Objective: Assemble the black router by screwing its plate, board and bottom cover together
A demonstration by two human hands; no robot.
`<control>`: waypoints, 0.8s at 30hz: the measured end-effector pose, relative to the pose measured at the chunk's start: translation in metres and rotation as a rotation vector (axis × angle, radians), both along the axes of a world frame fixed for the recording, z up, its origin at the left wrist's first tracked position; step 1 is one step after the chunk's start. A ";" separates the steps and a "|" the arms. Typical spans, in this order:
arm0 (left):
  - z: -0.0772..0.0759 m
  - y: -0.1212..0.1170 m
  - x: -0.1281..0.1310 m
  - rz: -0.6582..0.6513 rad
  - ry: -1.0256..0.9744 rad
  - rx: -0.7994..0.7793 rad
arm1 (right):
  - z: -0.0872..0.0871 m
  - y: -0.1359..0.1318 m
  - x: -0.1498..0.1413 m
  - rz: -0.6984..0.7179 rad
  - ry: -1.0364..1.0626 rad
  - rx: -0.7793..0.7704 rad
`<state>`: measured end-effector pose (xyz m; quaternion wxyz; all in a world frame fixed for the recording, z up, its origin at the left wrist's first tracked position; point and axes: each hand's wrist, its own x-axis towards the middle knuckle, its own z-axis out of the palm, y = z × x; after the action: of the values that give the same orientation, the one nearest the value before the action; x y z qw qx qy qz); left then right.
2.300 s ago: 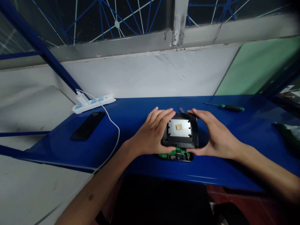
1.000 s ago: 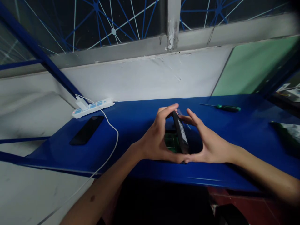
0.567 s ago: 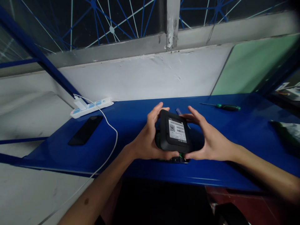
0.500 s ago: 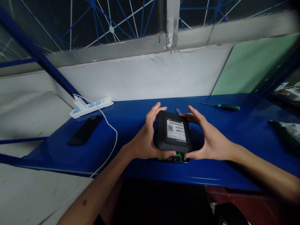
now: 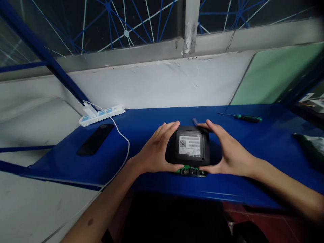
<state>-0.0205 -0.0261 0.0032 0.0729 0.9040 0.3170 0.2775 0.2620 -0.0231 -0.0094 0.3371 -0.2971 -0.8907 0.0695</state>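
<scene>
Black cover (image 5: 189, 160), squarish; wht QR label (image 5: 191, 146)

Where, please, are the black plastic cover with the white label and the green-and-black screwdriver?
Black plastic cover (image 5: 189, 146), head view: its labelled face.
Green-and-black screwdriver (image 5: 239, 116), head view: green front of handle.

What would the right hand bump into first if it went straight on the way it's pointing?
Most likely the black cover. The right hand curls about its edge, with a gap before the palm, though depth is hard to judge here.
</scene>
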 end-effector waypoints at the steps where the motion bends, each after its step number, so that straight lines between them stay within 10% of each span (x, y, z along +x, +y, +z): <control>1: -0.001 0.000 -0.001 -0.005 0.003 0.015 | 0.000 0.000 0.000 -0.001 -0.005 0.001; 24: -0.008 0.004 -0.005 -0.021 -0.038 0.071 | 0.001 0.000 0.000 -0.006 -0.024 0.020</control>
<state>-0.0252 -0.0224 -0.0048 0.0497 0.9038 0.2961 0.3049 0.2625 -0.0229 -0.0088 0.3295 -0.2974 -0.8943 0.0561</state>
